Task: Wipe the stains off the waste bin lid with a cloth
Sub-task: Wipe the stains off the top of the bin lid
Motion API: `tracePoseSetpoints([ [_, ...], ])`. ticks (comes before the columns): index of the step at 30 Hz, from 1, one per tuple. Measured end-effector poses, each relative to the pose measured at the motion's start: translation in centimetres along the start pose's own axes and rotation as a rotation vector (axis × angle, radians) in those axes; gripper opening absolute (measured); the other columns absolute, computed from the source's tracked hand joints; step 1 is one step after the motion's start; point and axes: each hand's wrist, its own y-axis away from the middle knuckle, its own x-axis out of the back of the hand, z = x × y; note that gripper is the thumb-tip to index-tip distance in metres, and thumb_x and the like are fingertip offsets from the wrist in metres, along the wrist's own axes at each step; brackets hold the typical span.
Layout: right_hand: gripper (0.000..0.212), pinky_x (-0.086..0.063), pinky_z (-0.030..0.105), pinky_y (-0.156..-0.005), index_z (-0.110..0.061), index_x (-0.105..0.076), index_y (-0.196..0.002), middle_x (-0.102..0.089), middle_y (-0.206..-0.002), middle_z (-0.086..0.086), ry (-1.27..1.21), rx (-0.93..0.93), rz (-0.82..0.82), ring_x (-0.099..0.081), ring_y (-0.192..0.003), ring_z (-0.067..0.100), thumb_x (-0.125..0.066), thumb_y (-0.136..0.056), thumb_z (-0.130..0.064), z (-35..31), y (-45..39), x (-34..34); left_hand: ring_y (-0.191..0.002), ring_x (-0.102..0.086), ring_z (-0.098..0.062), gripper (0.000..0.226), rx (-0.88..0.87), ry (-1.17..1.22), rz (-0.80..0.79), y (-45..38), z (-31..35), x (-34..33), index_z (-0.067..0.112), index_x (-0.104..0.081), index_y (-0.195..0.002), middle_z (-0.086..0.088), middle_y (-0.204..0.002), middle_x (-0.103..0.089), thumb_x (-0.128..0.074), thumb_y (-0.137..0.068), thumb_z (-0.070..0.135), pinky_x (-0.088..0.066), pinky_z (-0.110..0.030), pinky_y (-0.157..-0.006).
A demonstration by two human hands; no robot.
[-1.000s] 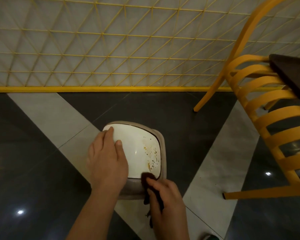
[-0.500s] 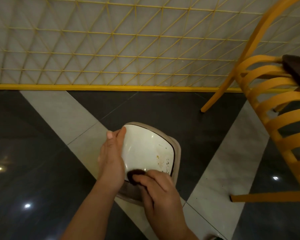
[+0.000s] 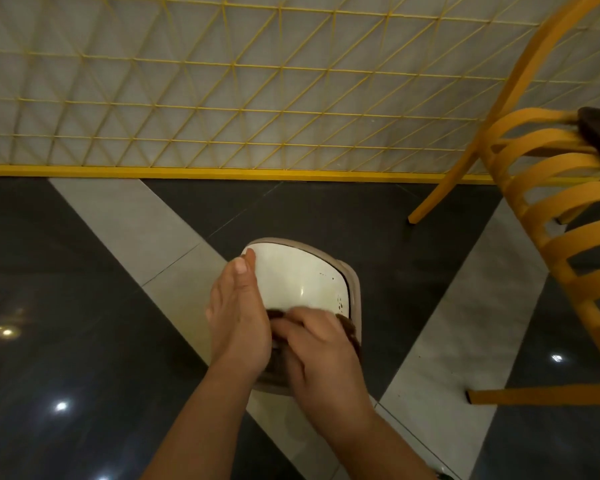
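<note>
A small waste bin with a white lid [image 3: 298,275] in a beige rim stands on the floor below me. Brown stains [image 3: 340,303] dot the lid's right side. My left hand [image 3: 238,313] lies with straight fingers along the lid's left edge. My right hand [image 3: 319,344] presses a dark brown cloth [image 3: 349,329] onto the near part of the lid, fingers curled over it. Most of the cloth is hidden under that hand.
A yellow slatted chair [image 3: 548,216] stands close on the right, one leg [image 3: 440,188] near the bin. A wall with a yellow wire grid [image 3: 222,98] and yellow skirting runs behind. The floor is dark tile with pale grey bands [image 3: 125,216].
My right hand has carried the cloth from the lid's near right corner leftwards across its near edge. My left hand has turned from lying flat on the lid onto its left edge.
</note>
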Motion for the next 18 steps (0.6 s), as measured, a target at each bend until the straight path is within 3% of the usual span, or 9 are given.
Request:
tracePoseSetpoints([
  [2,0.027,-0.035,0.011,-0.095,-0.030,-0.066,-0.113,-0.061,-0.112,-0.009,-0.056,-0.122,0.002,-0.050,-0.108,0.006,-0.049,-0.093,-0.022,1.3,-2.2,-0.1,-0.135,-0.034,-0.021,0.086,-0.011,-0.025,-0.013,0.0,-0.1,0.1,0.046,-0.042,-0.139,0.006,-0.144,-0.039,-0.001,-0.073,0.083,-0.025,-0.052,-0.114],
  [5,0.027,-0.030,0.004,-0.095,-0.035,-0.062,-0.119,-0.056,-0.121,-0.014,-0.073,-0.352,0.089,-0.042,-0.111,-0.004,-0.049,-0.096,-0.028,2.6,-4.8,-0.4,-0.130,-0.038,-0.020,0.065,0.010,-0.052,0.000,0.3,0.4,0.0,0.045,-0.039,-0.138,0.007,-0.142,-0.039,-0.011,-0.087,0.075,-0.030,-0.052,-0.111],
  [7,0.028,-0.026,-0.001,-0.090,-0.037,-0.059,-0.121,-0.054,-0.122,-0.017,-0.084,-0.357,0.056,-0.040,-0.110,-0.007,-0.048,-0.096,-0.031,2.0,-3.7,-0.2,-0.132,-0.035,-0.019,0.053,-0.020,-0.094,0.006,0.6,0.6,-0.1,0.043,-0.036,-0.141,0.008,-0.146,-0.037,-0.015,-0.096,0.062,-0.028,-0.051,-0.112],
  [10,0.029,-0.032,0.006,-0.093,-0.041,-0.058,-0.119,-0.056,-0.114,-0.020,-0.034,-0.196,-0.017,-0.047,-0.108,-0.003,-0.047,-0.094,-0.031,1.1,1.0,0.5,-0.135,-0.030,-0.018,0.048,-0.074,-0.165,-0.007,0.7,1.0,-0.1,0.041,-0.031,-0.144,0.008,-0.149,-0.032,-0.019,-0.099,0.053,-0.026,-0.050,-0.113],
  [12,0.028,-0.037,0.009,-0.094,-0.043,-0.057,-0.116,-0.057,-0.112,-0.021,-0.016,-0.163,0.004,-0.048,-0.108,-0.004,-0.049,-0.093,-0.031,2.4,3.2,0.8,-0.139,-0.025,-0.017,0.052,-0.128,-0.339,-0.047,0.7,0.7,-0.2,0.038,-0.024,-0.149,0.007,-0.153,-0.027,-0.020,-0.099,0.049,-0.024,-0.048,-0.115],
  [15,0.028,-0.045,0.020,-0.096,-0.047,-0.056,-0.111,-0.053,-0.109,-0.026,-0.088,-0.386,0.056,-0.050,-0.106,-0.003,-0.055,-0.093,-0.024,4.7,2.5,0.9,-0.141,-0.022,-0.018,0.057,-0.192,-0.543,-0.045,0.4,0.1,-0.3,0.032,-0.017,-0.152,0.004,-0.156,-0.023,-0.025,-0.098,0.049,-0.024,-0.045,-0.115],
  [18,0.024,-0.045,0.028,-0.101,-0.040,-0.059,-0.115,-0.053,-0.120,-0.018,-0.101,-0.540,0.103,-0.049,-0.110,-0.001,-0.050,-0.096,-0.029,5.3,-1.5,0.6,-0.141,-0.024,-0.020,0.061,-0.216,-0.621,-0.019,0.2,0.0,-0.6,0.030,-0.016,-0.151,0.001,-0.156,-0.024,-0.029,-0.096,0.052,-0.025,-0.042,-0.112],
])
